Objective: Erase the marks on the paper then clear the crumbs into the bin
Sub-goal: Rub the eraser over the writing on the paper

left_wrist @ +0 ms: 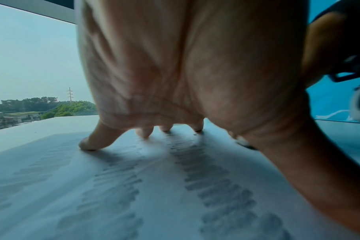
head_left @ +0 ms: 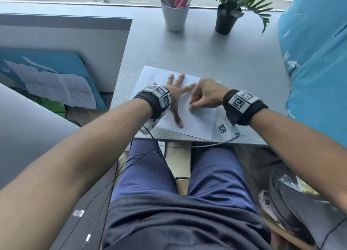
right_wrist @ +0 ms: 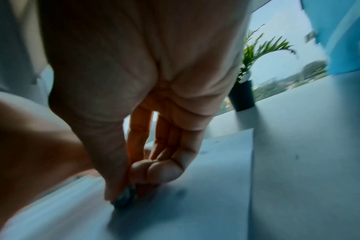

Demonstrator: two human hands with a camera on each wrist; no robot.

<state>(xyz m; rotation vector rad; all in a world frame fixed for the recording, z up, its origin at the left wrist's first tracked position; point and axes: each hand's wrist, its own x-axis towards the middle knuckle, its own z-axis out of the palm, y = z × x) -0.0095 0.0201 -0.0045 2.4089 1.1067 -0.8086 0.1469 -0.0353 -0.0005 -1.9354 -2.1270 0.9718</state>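
Note:
A white sheet of paper (head_left: 195,118) lies near the front edge of the grey desk (head_left: 206,52). My left hand (head_left: 174,92) is spread flat on it, fingers straight, pressing it down; in the left wrist view its fingertips (left_wrist: 88,142) rest on the paper (left_wrist: 154,186), where rows of grey pencil marks show. My right hand (head_left: 202,97) is beside it, fingers curled, pinching a small dark-smudged eraser (right_wrist: 125,197) against the paper (right_wrist: 175,211). In the head view the eraser is hidden by the fingers.
A white cup of pens (head_left: 175,15) and a potted plant (head_left: 228,16) stand at the back of the desk. A person in a blue shirt (head_left: 315,62) sits close on the right. Loose papers (head_left: 60,88) lie left, below the desk. A grey bin (head_left: 300,212) with rubbish stands lower right.

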